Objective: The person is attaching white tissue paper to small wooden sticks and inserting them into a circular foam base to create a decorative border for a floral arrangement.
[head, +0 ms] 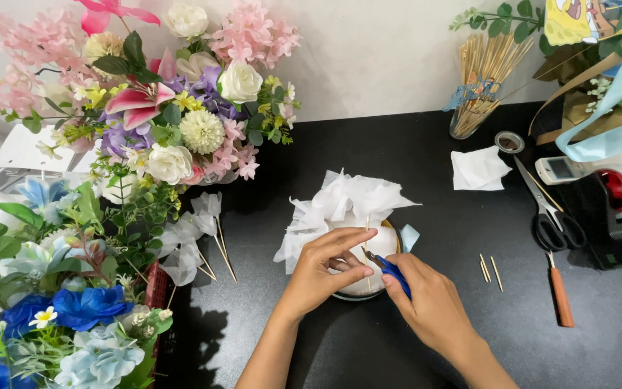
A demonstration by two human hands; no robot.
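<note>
White foam ball [376, 252] sits in a round holder at the middle of the black table [397, 158], crowned with ruffled white tissue tufts [343, 205] pinned on wooden sticks. Behind it to the left we see the big bouquet of pink lilies, white roses and purple blooms [174, 101], and nearer us a second arrangement of blue flowers and green leaves [59, 302]. Off to the right stand a tape dispenser [617, 194], a glass jar of wooden skewers [480, 86] and a folded white tissue [478, 170], then black-handled scissors [552, 216] and a brown-handled tool [560, 292]. Our left hand [322, 270] curls loosely against the ball's front, fingertips touching it. Our right hand [426, 299] is closed around blue-handled pliers [390, 268], whose tip meets a stick at the ball. Smallest, three loose sticks [489, 268] lie just right of the ball.
</note>
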